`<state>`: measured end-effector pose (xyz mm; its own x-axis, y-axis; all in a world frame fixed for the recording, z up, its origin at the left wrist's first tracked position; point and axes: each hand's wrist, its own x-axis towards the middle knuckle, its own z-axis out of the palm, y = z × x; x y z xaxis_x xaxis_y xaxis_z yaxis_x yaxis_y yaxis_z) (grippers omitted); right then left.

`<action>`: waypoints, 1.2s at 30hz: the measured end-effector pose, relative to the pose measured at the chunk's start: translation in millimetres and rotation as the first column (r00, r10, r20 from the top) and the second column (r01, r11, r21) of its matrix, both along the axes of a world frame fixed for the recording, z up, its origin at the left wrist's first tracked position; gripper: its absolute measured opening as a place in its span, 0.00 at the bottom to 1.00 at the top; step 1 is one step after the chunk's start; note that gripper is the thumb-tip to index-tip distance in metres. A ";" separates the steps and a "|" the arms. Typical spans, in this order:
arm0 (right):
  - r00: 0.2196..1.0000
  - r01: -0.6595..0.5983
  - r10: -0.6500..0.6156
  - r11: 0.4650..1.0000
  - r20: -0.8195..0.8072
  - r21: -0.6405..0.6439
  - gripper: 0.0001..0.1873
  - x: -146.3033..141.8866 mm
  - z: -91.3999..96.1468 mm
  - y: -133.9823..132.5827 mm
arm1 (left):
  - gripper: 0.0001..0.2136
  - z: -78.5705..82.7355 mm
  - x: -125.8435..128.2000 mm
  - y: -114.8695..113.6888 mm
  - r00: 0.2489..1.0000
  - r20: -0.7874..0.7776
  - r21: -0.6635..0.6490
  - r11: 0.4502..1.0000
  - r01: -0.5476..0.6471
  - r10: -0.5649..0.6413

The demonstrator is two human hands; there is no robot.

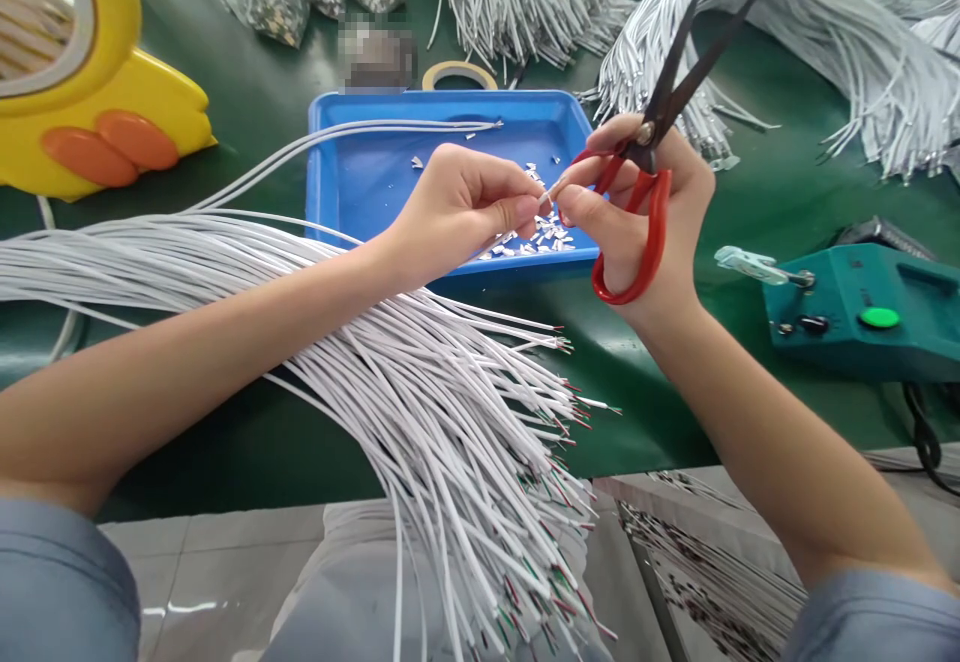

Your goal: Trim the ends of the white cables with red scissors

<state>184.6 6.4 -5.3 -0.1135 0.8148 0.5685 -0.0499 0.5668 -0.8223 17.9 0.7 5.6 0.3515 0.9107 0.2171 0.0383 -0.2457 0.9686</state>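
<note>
My left hand pinches a white cable close to its end, over the front right of a blue tray. Red-handled scissors hang on the fingers of my right hand, blades parted and pointing up and away. Thumb and finger of that same hand meet at the tip of the cable. Small white offcuts are scattered in the tray below. Under my left forearm a thick bundle of white cables spreads toward me, with red and green wire ends showing.
Two cables reach into the tray from the left. Behind it lie a tape roll, bags of metal parts and more cable bundles. A yellow duck-shaped object stands left; a teal device with a green button is at right.
</note>
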 end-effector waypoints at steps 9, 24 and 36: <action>0.999 0.029 -0.029 0.999 0.016 0.038 0.14 1.1 -2.3 2.2 | 0.07 3.3 4.9 -1.5 0.995 0.025 -0.050 0.994 -0.099 0.101; 0.977 0.152 -0.159 0.987 0.145 0.056 0.16 -2.4 2.5 -12.8 | 0.11 -0.9 5.4 -1.6 0.992 -0.007 -0.007 0.992 -0.127 0.127; 0.968 0.213 -0.204 0.976 0.143 -0.045 0.13 -5.8 3.1 -22.5 | 0.14 -13.1 4.7 7.8 0.982 0.107 0.130 0.977 -0.167 0.154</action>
